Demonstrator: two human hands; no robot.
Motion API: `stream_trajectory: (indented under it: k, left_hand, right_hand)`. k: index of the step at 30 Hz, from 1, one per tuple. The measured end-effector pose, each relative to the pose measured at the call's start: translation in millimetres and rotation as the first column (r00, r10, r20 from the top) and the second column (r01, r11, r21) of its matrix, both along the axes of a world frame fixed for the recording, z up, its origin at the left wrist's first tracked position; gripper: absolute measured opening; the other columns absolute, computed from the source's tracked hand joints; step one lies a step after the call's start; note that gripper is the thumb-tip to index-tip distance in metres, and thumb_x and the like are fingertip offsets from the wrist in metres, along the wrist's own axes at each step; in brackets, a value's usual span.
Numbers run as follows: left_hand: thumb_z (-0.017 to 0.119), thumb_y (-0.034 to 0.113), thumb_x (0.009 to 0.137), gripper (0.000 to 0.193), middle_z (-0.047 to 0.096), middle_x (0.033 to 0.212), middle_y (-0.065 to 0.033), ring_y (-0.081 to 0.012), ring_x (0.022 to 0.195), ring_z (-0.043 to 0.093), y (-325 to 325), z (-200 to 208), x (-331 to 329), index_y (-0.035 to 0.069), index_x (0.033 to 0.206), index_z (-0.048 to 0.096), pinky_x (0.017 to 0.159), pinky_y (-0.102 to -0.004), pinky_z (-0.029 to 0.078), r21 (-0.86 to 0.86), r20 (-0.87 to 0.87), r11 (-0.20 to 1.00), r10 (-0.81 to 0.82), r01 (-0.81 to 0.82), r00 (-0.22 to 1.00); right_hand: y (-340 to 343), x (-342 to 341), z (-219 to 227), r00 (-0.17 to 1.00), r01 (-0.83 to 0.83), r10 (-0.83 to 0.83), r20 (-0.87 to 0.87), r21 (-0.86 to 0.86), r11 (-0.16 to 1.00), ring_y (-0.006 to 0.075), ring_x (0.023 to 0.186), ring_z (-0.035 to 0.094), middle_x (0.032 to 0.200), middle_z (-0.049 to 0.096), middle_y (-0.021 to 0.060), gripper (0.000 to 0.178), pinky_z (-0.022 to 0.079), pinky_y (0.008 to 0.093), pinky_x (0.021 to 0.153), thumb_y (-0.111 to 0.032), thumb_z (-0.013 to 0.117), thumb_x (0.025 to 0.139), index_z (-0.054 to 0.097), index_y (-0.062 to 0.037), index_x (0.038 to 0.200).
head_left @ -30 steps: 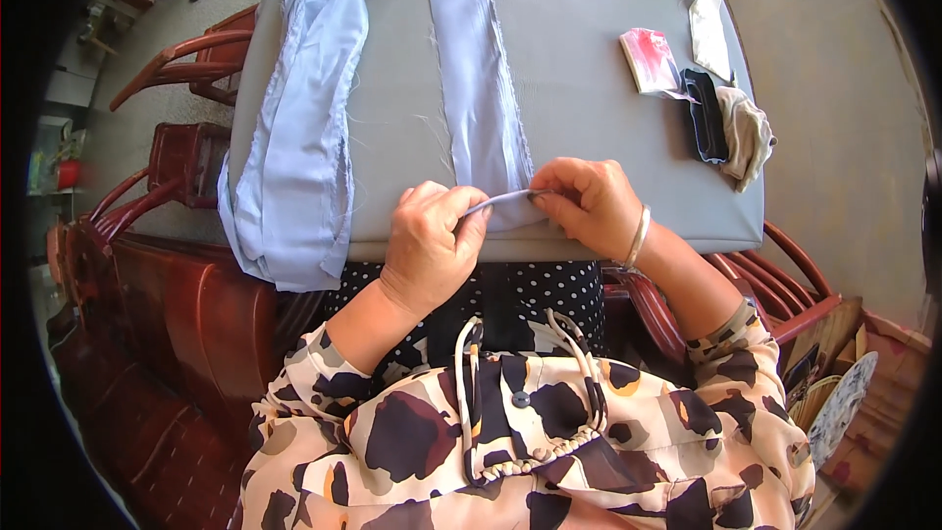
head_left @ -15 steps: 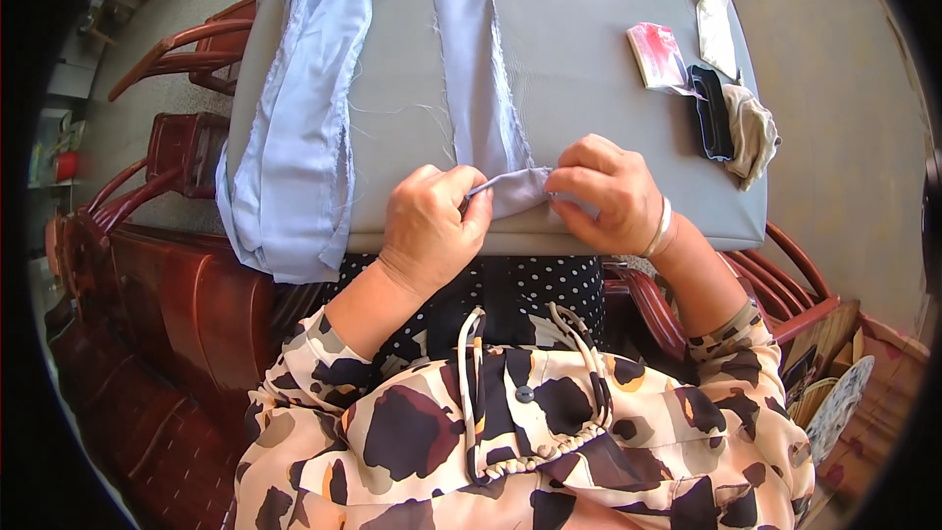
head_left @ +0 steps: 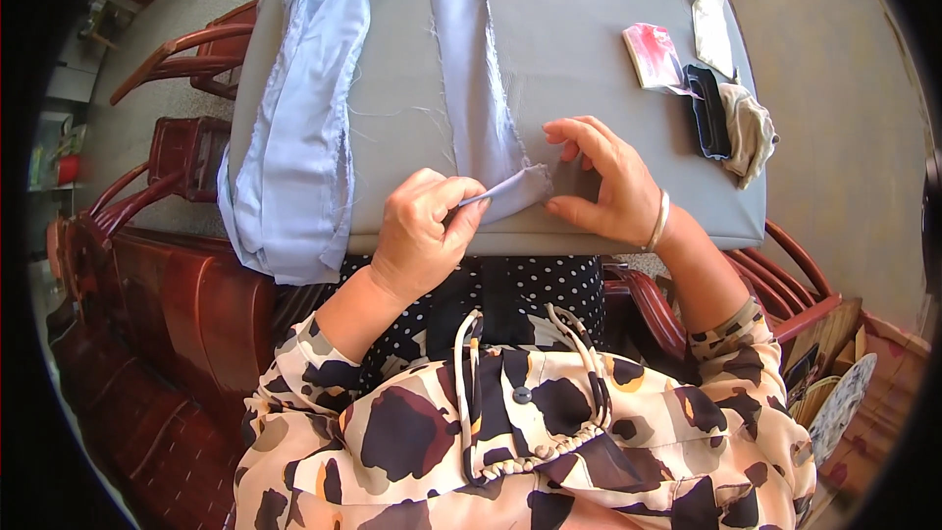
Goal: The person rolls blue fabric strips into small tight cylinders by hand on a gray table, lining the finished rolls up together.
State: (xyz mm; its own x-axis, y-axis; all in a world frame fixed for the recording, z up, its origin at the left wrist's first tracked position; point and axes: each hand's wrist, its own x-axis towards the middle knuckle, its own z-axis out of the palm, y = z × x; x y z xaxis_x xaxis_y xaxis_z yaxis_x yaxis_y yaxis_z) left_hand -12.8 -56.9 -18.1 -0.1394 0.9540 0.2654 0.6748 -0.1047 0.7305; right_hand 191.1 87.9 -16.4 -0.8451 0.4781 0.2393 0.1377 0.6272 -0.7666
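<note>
Left hand (head_left: 424,228) pinches strip (head_left: 471,79) by its folded end, at near edge of table (head_left: 579,39). Right hand (head_left: 618,188) loosely spread beside it, thumb and fingers apart; contact unclear. Both angle inward.

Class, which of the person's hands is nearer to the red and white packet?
Right. The right hand is below the packet, apart; the left hand is farther, down and left.

No word, number, brand or sign can be read. The pink-and-white packet (head_left: 652,56), ahead and to the right of the fingers (head_left: 579,134) of the right hand (head_left: 623,191), carries pink markings too small to make out.
</note>
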Motion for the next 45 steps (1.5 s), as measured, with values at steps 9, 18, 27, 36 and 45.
stream_trajectory:
  k: [9,18,27,36,45]
  left_hand:
    - [0.073,0.002,0.083,0.007,0.062,0.075,-0.0076,-0.0191,0.066,0.056,-0.1,-1.8,-2.5,0.002,0.09,0.07,0.058,-0.0304,0.044,0.06,0.053,0.998,-0.017,0.014,0.998]
    - [0.076,0.004,0.076,0.012,0.064,0.071,-0.006,-0.0256,0.071,0.058,3.1,3.2,1.3,0.005,0.086,0.07,0.068,-0.0366,0.046,0.13,-0.146,0.966,-0.206,0.226,0.968]
    - [0.074,0.007,0.078,0.006,0.063,0.068,-0.0088,-0.0274,0.066,0.057,8.8,6.1,13.1,0.005,0.083,0.07,0.066,-0.0372,0.043,-0.04,-0.146,0.999,-0.018,0.012,0.989]
    - [0.072,0.007,0.077,0.008,0.056,0.057,-0.004,-0.0245,0.055,0.053,14.1,0.8,17.6,0.007,0.078,0.064,0.062,-0.0375,0.042,-0.04,-0.204,0.998,0.032,-0.041,0.979]
    - [0.071,-0.001,0.07,0.018,0.055,0.064,-0.0028,-0.0242,0.066,0.056,11.4,-12.2,17.4,0.009,0.082,0.061,0.067,-0.0371,0.044,0.06,-0.266,0.997,0.057,-0.042,0.962]
  right_hand:
    - [2.2,-4.9,-0.4,0.992,-0.107,0.106,-0.068,-0.015,0.994,0.0303,0.087,0.059,0.092,0.064,0.0103,0.019,0.048,0.0419,0.08,-0.008,0.075,0.073,0.068,-0.0052,0.091]
    - [3.2,10.5,16.3,0.962,-0.248,0.26,0.079,-0.131,0.96,0.0277,0.066,0.064,0.072,0.066,0.0102,0.012,0.051,0.034,0.064,-0.003,0.071,0.075,0.068,-0.0043,0.087]
    - [-8.7,2.8,16.7,0.936,0.268,-0.047,0.348,-0.62,0.738,0.0119,0.05,0.062,0.064,0.067,0.0089,0.007,0.05,0.0305,0.051,-0.003,0.07,0.081,0.067,0.0021,0.084]
    - [-19.4,-3.4,3.1,0.939,0.29,-0.224,0.262,-0.249,0.924,0.0243,0.054,0.066,0.063,0.065,0.0133,0.01,0.051,0.0317,0.055,-0.008,0.071,0.08,0.064,-0.0014,0.078]
    - [-28.4,-6.4,-10.8,0.945,0.273,-0.309,0.108,0.26,0.926,0.031,0.066,0.064,0.073,0.061,0.0096,0.021,0.051,0.0408,0.055,-0.021,0.073,0.081,0.056,-0.0079,0.083]
